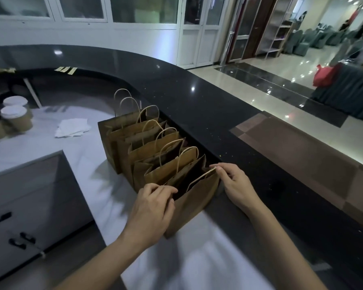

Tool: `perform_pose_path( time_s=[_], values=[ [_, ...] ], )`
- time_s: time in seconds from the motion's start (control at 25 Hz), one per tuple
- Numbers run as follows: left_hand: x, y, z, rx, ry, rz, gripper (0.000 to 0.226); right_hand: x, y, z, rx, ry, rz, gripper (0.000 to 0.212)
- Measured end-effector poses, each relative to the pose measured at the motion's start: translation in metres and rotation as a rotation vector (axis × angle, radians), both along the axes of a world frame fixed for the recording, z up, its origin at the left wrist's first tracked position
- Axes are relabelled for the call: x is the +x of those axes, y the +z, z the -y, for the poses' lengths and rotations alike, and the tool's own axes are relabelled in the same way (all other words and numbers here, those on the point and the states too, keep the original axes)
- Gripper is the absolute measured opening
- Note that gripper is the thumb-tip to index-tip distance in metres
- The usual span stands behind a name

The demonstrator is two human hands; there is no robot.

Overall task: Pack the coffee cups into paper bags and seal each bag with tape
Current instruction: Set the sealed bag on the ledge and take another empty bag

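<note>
1. The nearest brown kraft-paper bag (197,197) stands upright on the white desk (92,164). Its mouth is held open between the two hands. Its inside is dark, so whether anything has been packed cannot be told.
2. The fingers (166,190) of the left hand (153,208) are curled over the bag's left rim and clamped on the paper there. The thumb and forefinger of the right hand (235,185) are pinched together on the opposite rim, where a twisted paper handle lies folded down.
3. Just beyond the fingers, a row of similar brown paper bags with looped paper handles (138,139) is lined up along a raised black polished ledge (197,101), each bag touching the next.
4. Well to the left of the left fingers, and well apart from the bags, brown paper coffee cups with white lids (15,118) are grouped. A small pile of white folded napkins (72,127) lies between them and the row.
5. The bag is judged light and thin. It is easily creased and liable to tear if pulled hard at one point. The folded top edge is its stiffest part, so the rim near the side folds is the best place for the fingers.
6. The cups are judged crushable and prone to spilling. They are best gripped around the body, kept upright and lowered in between the fingers.
</note>
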State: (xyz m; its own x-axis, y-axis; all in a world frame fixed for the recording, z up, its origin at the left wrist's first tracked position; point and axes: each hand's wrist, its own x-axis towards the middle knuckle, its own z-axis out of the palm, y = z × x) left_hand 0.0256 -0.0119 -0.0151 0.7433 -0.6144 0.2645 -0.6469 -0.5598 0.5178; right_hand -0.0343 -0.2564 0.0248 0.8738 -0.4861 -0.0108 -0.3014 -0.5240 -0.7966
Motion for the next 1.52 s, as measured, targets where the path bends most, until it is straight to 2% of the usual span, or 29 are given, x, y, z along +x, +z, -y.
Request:
perform_pose_path(
  time_s=[0.16,0.28,0.48,0.6,0.72,0.92,1.24,1.52],
  values=[
    [0.005,0.000,-0.002,0.015,-0.005,-0.045,0.039,0.008,-0.007,0.000,-0.087,0.032,-0.156,0.028],
    [0.008,0.001,-0.002,0.045,0.005,-0.022,0.042,0.013,-0.001,0.003,-0.248,-0.019,-0.218,0.029],
    [0.014,-0.004,-0.010,0.049,0.098,0.008,0.025,0.020,-0.004,0.001,-0.402,-0.018,-0.313,0.016],
    [0.011,-0.009,-0.015,0.092,0.107,0.055,0.017,0.021,-0.005,-0.003,-0.389,0.016,-0.260,0.009],
    [0.008,-0.012,-0.020,0.117,0.125,0.064,0.015,0.019,-0.005,-0.012,-0.282,0.120,-0.153,0.026],
    [-0.001,-0.007,-0.027,0.166,0.211,0.109,0.026,0.017,-0.008,-0.014,-0.317,0.141,-0.219,0.031],
    [-0.012,0.001,-0.034,0.322,0.211,-0.140,0.063,0.015,-0.013,-0.006,-0.332,0.143,-0.406,0.065],
    [-0.027,0.011,-0.042,0.331,0.176,-0.196,0.074,-0.011,-0.015,-0.016,-0.271,0.107,-0.413,0.075]
  ],
)
